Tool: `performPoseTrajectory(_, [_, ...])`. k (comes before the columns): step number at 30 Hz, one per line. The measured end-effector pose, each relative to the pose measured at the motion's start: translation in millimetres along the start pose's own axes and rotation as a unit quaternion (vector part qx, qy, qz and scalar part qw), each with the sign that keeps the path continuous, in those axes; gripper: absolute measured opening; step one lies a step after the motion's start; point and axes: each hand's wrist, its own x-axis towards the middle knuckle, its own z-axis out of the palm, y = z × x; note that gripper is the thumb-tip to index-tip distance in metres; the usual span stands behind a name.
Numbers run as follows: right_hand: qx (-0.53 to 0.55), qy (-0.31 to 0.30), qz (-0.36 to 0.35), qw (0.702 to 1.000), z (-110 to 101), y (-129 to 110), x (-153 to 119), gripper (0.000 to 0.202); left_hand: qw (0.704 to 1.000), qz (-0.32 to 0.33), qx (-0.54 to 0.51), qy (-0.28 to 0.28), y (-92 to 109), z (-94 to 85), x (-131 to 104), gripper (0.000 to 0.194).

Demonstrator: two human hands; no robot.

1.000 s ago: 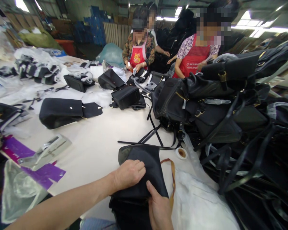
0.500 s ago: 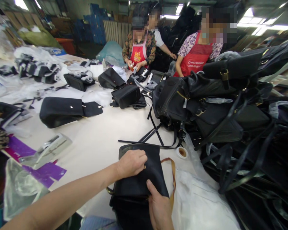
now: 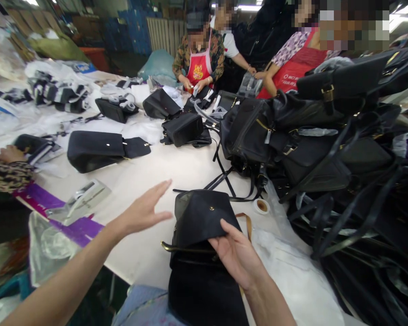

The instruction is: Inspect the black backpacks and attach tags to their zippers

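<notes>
A black bag (image 3: 207, 290) lies before me at the table's edge, its lower end over my lap. Its flap (image 3: 199, 215) carries a small gold fitting, and a gold-coloured edge shows at the left of the opening. My right hand (image 3: 236, 251) grips the flap's lower right edge, thumb on top and fingers underneath. Left of the bag, my left hand (image 3: 144, 210) hovers over the white table (image 3: 132, 176), fingers stretched out and empty. A brown strap (image 3: 246, 224) shows at the bag's right side, near a small round container (image 3: 261, 206).
Black bags with straps (image 3: 313, 167) are heaped on the right. Another black bag (image 3: 97, 149) lies at left, above a light-coloured device (image 3: 88, 197) and purple sheets. A person's hand (image 3: 12, 155) is at the far left. People in red aprons stand across the table.
My left hand has let go of the flap and moved left, its fingers opening. The flap's lower edge is now lifted in my right hand. The view has shifted slightly.
</notes>
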Motion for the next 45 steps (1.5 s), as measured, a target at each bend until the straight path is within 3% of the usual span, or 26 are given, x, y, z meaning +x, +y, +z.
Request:
performPoseTrajectory(3, [-0.117,-0.012,-0.031,0.993,1.9,3.4,-3.6,0.014,0.996,0.076,-0.033,-0.025,36.8,40.5,-22.1,0.094])
performPoseTrajectory(6, [-0.271,-0.014,-0.068,0.96,-10.0,1.2,-13.3,0.033,0.997,0.072,-0.032,0.013,55.9,73.3,-18.1,0.06])
performPoseTrajectory(8, [-0.375,0.004,-0.085,0.923,-27.9,-4.6,-22.4,0.041,0.998,0.048,-0.034,0.02,56.6,80.8,-7.3,0.042])
performPoseTrajectory(11, [-0.478,0.041,-0.05,0.876,-63.1,-8.2,-37.3,0.046,0.999,0.01,-0.035,-0.006,51.1,75.2,9.9,0.03])
performPoseTrajectory(14, [-0.491,0.082,0.01,0.867,-88.9,6.6,-47.0,0.054,0.999,-0.008,-0.034,-0.026,48.6,64.5,21.1,0.029])
performPoseTrajectory(17, [-0.448,0.098,0.015,0.889,-91.2,31.7,-47.2,0.062,0.998,-0.017,-0.046,-0.029,48.3,57.4,26.7,0.032])
performPoseTrajectory(20, [-0.439,0.1,-0.033,0.892,-83.8,43.6,-42.2,0.059,0.995,-0.03,-0.096,-0.021,44.3,53.0,32.5,0.031])
performPoseTrajectory(22, [-0.481,0.116,-0.103,0.863,-86.4,38.6,-39.6,0.049,0.989,-0.046,-0.139,-0.015,39.0,50.5,38.3,0.028])
performPoseTrajectory(25, [-0.568,0.179,-0.207,0.776,-105.4,22.8,-38.1,0.044,0.982,-0.069,-0.173,-0.008,29.7,47.8,48.5,0.027])
performPoseTrajectory(27, [-0.602,0.199,-0.179,0.752,-120.0,17.7,-39.1,0.046,0.979,-0.079,-0.186,-0.004,24.6,47.0,54.6,0.027])
performPoseTrajectory(28, [-0.596,0.176,-0.127,0.773,-125.1,18.2,-40.4,0.047,0.977,-0.081,-0.195,-0.004,22.7,47.0,57.1,0.026])
performPoseTrajectory(29, [-0.564,0.132,-0.064,0.813,-127.8,20.3,-42.3,0.047,0.975,-0.082,-0.205,-0.004,21.2,47.1,59.0,0.026])
performPoseTrajectory(32, [-0.322,-0.011,0.094,0.942,-120.7,27.1,-48.2,0.039,0.968,-0.078,-0.24,-0.02,18.9,47.1,62.5,0.024])
performPoseTrajectory(34, [-0.125,0.0,0.15,0.981,-105.8,23.0,-48.2,0.023,0.959,-0.069,-0.269,-0.05,18.3,45.7,63.4,0.024])
performPoseTrajectory(36, [0.04,0.061,0.174,0.982,-86.4,9.7,-42.3,0.01,0.95,-0.056,-0.293,-0.089,17.4,42.5,63.3,0.026])
performPoseTrajectory(39, [0.22,0.122,0.146,0.957,-54.8,-16.0,-24.5,0.035,0.92,-0.018,-0.362,-0.151,12.1,35.2,58.9,0.029])
performPoseTrajectory(42, [0.281,0.137,0.101,0.945,-27.6,-32.7,-6.0,0.036,0.86,0.037,-0.481,-0.168,0.8,30.0,45.1,0.03])
performPoseTrajectory(45, [0.263,0.126,0.086,0.953,-9.8,-38.3,6.8,0.037,0.816,0.054,-0.557,-0.147,-7.9,33.7,24.6,0.045])
